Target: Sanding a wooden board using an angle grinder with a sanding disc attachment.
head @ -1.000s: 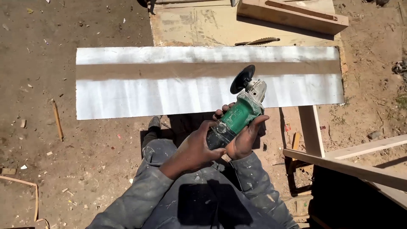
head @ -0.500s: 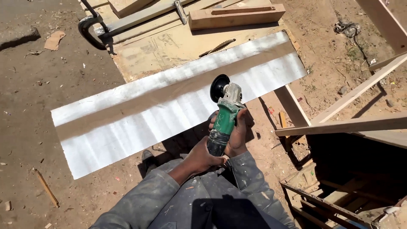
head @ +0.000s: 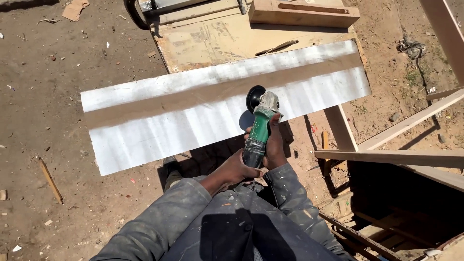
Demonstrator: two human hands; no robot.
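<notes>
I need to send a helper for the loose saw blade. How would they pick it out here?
Start at the long pale board lying across the dirt. Behind its right half lies a tan worktop. The saw blade lies there: thin, dark, toothed, unlike the chunky wooden block behind it.

grinder [head: 259, 126]: green body, grey head, black disc
pose: held upright, tilted, disc end away from the person
place: over the near edge of the white panel [head: 159, 125]

Outdoor carpentry yard: dirt ground [head: 58, 96] w/ wood scraps, timber frames [head: 401, 157], plywood bench [head: 217, 41].
</notes>
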